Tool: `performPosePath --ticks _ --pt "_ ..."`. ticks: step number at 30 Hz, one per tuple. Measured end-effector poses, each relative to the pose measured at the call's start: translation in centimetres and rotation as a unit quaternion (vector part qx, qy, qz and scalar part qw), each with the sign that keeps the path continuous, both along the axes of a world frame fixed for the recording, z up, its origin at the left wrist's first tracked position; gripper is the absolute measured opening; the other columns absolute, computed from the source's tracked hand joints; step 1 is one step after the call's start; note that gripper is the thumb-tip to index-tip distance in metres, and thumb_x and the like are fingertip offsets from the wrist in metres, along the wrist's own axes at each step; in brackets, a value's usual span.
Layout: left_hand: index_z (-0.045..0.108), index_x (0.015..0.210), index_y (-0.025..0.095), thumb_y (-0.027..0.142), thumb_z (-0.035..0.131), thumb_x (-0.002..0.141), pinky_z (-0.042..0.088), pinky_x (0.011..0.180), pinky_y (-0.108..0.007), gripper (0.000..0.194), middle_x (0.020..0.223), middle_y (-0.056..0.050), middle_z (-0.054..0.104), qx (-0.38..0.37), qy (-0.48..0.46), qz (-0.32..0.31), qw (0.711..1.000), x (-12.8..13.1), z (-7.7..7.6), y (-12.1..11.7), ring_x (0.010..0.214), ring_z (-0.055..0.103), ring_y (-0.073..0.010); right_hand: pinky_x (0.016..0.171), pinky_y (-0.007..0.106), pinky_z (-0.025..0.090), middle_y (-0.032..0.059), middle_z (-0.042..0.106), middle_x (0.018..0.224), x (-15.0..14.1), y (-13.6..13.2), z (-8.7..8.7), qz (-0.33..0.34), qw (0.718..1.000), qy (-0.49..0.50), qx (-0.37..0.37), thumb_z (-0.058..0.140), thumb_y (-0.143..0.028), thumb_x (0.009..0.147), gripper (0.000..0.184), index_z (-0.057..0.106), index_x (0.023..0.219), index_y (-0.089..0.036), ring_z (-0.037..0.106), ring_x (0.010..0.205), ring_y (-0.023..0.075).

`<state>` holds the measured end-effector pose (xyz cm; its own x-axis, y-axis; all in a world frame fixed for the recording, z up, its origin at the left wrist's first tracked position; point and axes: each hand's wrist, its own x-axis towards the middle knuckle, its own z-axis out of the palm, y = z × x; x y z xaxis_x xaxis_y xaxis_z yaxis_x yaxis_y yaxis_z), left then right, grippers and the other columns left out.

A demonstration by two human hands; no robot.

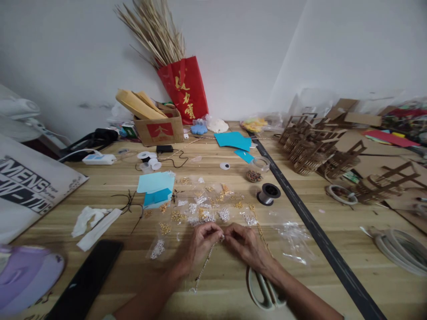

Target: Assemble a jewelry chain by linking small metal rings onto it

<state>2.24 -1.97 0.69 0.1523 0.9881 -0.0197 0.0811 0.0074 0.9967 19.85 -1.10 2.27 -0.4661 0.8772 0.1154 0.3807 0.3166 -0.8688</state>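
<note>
Both hands meet at the front middle of the wooden table. My left hand (204, 239) is closed, thumb and fingertips pinching the upper end of a silver chain (204, 268). From there the chain runs down and left, its lower end near the table's front. My right hand (243, 242) is also closed, its fingertips pinched at that same chain end, beside a small shiny piece. A gold chain (261, 232) lies just right of my right hand. Pale-handled scissors (262, 291) rest partly under my right forearm. Small bags of silver findings (207, 216) and gold findings (176, 216) spread beyond my hands.
A wire spool (268, 194) and a jar of beads (254, 175) stand right of the bags. Blue paper sheets (155, 183) lie left. A black phone (87, 275) is near the front left. Bamboo baskets (308, 151) crowd the right, beyond a dark strip (300, 212).
</note>
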Motion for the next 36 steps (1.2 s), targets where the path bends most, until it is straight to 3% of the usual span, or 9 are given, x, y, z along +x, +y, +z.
performPosePath --ticks 7,26,36 --pt "0.065 0.067 0.016 0.029 0.064 0.075 0.042 0.063 -0.024 0.015 0.064 -0.001 0.062 -0.026 -0.025 0.005 0.999 0.0 0.9 0.1 0.065 0.056 -0.0148 0.056 0.022 0.04 -0.0011 0.057 0.066 0.0 0.0 -0.1 -0.012 1.0 0.013 0.024 0.052 -0.031 0.091 0.019 0.057 0.077 -0.018 0.052 0.06 0.0128" --pt "0.066 0.07 0.015 0.027 0.065 0.076 0.046 0.067 -0.025 0.013 0.071 -0.003 0.066 0.055 -0.02 0.002 0.998 0.0 -1.5 0.2 0.07 0.06 -0.016 0.051 0.021 0.031 -0.0048 0.044 0.058 -0.1 0.0 -0.5 -0.042 0.999 -0.013 0.002 0.056 -0.032 0.087 0.02 0.057 0.073 -0.017 0.041 0.053 0.0103" --pt "0.064 0.068 0.015 0.023 0.062 0.075 0.044 0.063 -0.023 0.011 0.067 -0.002 0.062 0.061 0.021 0.005 0.998 0.0 -1.4 0.0 0.066 0.057 -0.0143 0.051 0.021 0.028 -0.0056 0.039 0.058 -0.1 0.1 -0.8 -0.029 0.999 0.003 -0.02 0.055 -0.028 0.086 0.019 0.059 0.072 -0.016 0.037 0.054 0.0098"
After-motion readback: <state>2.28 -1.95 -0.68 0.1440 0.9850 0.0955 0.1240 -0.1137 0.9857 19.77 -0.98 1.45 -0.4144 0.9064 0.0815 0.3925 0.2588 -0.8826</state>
